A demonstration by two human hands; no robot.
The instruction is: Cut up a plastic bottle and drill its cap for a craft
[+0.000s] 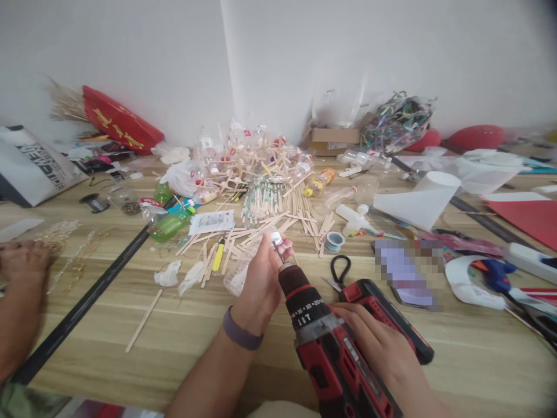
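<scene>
My left hand (265, 270), with a purple band on the wrist, pinches a small white bottle cap (275, 238) between its fingers. Around the grip of a red and black cordless drill (319, 334) my right hand (374, 334) is closed. The drill points away from me, and its thin bit (279, 254) reaches the cap. Whether the tip has gone into the cap, I cannot tell. Just beyond the cap lie many loose wooden craft sticks (243, 238). A yellow-handled tool (219, 255) rests left of my left hand, and black-handled scissors (340, 270) lie beside the drill's battery.
Another person's hand (26, 267) is at the left edge near some chains. Plastic bottles (237, 136) are heaped against the wall. A phone (404, 276), a tape roll (335, 241), a white paper cone (424, 200) and a cardboard box (333, 136) lie to the right.
</scene>
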